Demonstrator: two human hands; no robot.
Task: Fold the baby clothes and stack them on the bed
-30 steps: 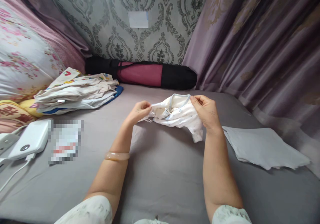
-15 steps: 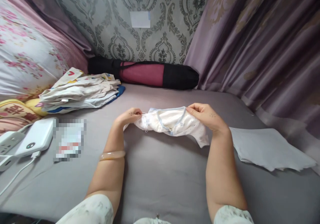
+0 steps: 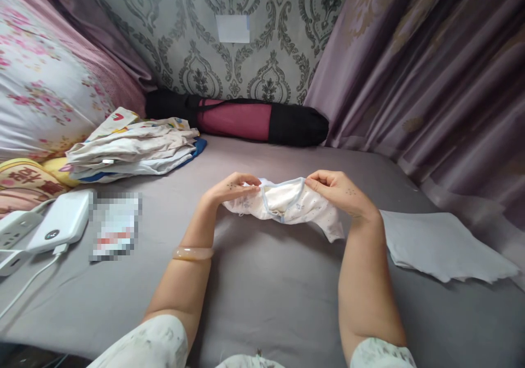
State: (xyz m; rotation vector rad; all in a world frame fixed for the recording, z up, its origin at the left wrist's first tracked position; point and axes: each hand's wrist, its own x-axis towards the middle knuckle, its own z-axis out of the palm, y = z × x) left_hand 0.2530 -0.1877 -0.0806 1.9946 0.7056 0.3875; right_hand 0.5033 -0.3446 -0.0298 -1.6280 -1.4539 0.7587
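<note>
A small white baby garment (image 3: 287, 206) with light blue trim is held low over the grey bed sheet (image 3: 262, 291), between both my hands. My left hand (image 3: 232, 188) pinches its left edge with the fingers closed. My right hand (image 3: 338, 192) grips its right edge, also closed. The lower right corner of the garment hangs down onto the sheet. A pale bangle sits on my left wrist.
A pile of folded clothes (image 3: 135, 146) lies at the back left beside floral pillows (image 3: 45, 89). A red and black rolled bag (image 3: 246, 119) rests against the wall. A white power bank (image 3: 61, 220) with cable lies left. A grey folded cloth (image 3: 438, 245) lies right, near purple curtains.
Both hands have lowered the garment toward the sheet. My left hand has moved right along its edge, drawing the hands closer together and bunching the cloth.
</note>
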